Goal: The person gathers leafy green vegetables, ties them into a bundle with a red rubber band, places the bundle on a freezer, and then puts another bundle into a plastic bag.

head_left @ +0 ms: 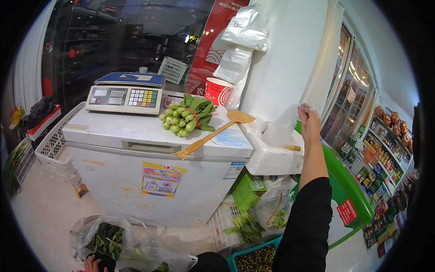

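Observation:
My right hand is raised beside the wall, its fingertips closed on a thin clear plastic bag that hangs down to the left. At the lower left edge, part of my left hand shows against dark cloth. The frame cuts it off, and what it holds, if anything, is hidden. Near it lies an open clear bag with dark leafy greens inside. On the white chest freezer sits a red-banded bunch of bok choy, with a bamboo back scratcher next to it.
A weighing scale stands on the freezer's left. Behind the bok choy is a red paper tub; clear bags hang above. A white foam box and green bin lid are to the right. A teal crate stands low in front.

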{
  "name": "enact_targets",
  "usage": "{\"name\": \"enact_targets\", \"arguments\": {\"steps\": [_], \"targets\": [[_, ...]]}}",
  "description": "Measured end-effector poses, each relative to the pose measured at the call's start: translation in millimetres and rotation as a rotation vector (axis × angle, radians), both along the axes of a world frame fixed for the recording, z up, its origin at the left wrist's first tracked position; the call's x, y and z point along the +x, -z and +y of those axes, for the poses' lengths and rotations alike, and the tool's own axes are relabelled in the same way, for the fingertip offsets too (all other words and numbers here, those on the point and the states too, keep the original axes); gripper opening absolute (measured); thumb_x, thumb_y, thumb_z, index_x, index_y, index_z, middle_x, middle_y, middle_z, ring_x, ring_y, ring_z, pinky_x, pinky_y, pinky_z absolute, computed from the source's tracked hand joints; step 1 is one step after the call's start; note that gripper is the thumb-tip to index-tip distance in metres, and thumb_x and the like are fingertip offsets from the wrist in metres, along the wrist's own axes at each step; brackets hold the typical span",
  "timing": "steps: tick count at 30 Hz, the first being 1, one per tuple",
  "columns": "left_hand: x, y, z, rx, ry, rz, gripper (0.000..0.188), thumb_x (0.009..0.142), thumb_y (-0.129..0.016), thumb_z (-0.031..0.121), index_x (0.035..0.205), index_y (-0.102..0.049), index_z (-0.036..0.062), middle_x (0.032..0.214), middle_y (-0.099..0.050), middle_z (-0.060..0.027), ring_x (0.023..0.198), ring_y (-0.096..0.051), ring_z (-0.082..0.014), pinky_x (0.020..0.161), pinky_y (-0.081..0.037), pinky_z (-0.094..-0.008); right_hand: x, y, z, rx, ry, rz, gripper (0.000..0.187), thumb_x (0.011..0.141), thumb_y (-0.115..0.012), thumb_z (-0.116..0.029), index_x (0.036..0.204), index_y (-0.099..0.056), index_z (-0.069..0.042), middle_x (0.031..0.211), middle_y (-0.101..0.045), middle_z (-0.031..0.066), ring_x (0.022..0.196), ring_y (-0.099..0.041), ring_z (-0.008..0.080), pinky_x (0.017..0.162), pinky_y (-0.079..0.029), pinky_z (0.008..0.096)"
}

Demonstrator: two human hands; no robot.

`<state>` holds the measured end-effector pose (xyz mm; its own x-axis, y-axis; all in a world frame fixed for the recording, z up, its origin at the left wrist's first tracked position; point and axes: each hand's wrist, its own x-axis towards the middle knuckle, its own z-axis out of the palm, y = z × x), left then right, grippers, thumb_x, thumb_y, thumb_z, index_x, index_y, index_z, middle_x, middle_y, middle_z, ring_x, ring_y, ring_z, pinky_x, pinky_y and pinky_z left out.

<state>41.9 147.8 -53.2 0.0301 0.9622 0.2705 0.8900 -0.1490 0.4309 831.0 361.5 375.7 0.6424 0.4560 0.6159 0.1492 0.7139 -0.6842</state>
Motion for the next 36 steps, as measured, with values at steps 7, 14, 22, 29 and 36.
{"name": "enact_targets", "arguments": {"steps": [7, 14, 22, 29, 36], "targets": [[6, 1, -10, 0.035, 0.017, 0.025, 0.04, 0.089, -0.068, 0.019, 0.124, -0.06, 0.0027, 0.135, -0.054, -0.0211, 0.126, -0.048, -0.0435, 0.108, -0.038, -0.0519, -42, -35, -50, 0.237, -0.37, -0.014, 0.028, 0.103, -0.048, -0.007, 0.123, -0.058, 0.01, 0.126, -0.062, 0.021, 0.119, -0.061, 0.0298, 0.109, -0.05, 0.0396], [12, -7, -22, 0.05, 0.086, 0.047, 0.04, 0.089, -0.067, 0.02, 0.125, -0.06, 0.0034, 0.136, -0.054, -0.0206, 0.128, -0.046, -0.0424, 0.109, -0.037, -0.0512, -33, 15, -74, -0.938, 0.731, -1.009, 0.036, 0.089, -0.064, -0.013, 0.121, -0.064, 0.002, 0.116, -0.064, 0.0289, 0.106, -0.064, 0.0375, 0.085, -0.051, 0.0471], [-1, -42, -31, -0.27, 0.312, 0.125, 0.096, 0.077, -0.079, 0.033, 0.155, -0.029, 0.0049, 0.156, -0.032, -0.0232, 0.144, -0.028, -0.0415, 0.118, -0.018, -0.0584, -257, 229, -137, -0.598, -0.147, -1.293, 0.089, 0.082, -0.076, -0.024, 0.152, -0.03, 0.002, 0.155, -0.03, 0.028, 0.148, -0.024, 0.0438, 0.122, -0.019, 0.0489], [-14, -32, 33, -0.414, 0.757, 0.217, 0.094, 0.076, -0.079, 0.037, 0.152, -0.034, 0.0036, 0.149, -0.042, -0.0226, 0.138, -0.038, -0.0401, 0.118, -0.024, -0.0554, -430, 406, -151, -0.614, -0.832, -0.763, 0.074, 0.087, -0.078, -0.033, 0.147, -0.043, -0.006, 0.141, -0.047, 0.0196, 0.129, -0.048, 0.0334, 0.106, -0.041, 0.0403], [-66, 41, 50, -0.144, 0.918, 0.395, 0.039, 0.082, -0.062, 0.026, 0.119, -0.065, 0.0128, 0.131, -0.06, -0.0061, 0.127, -0.053, -0.0262, 0.11, -0.036, -0.0511, -479, 488, -110, -0.905, -1.662, -0.098, 0.044, 0.098, -0.067, -0.032, 0.132, -0.059, -0.006, 0.118, -0.067, 0.0081, 0.105, -0.064, 0.0206, 0.091, -0.053, 0.0382]]}}
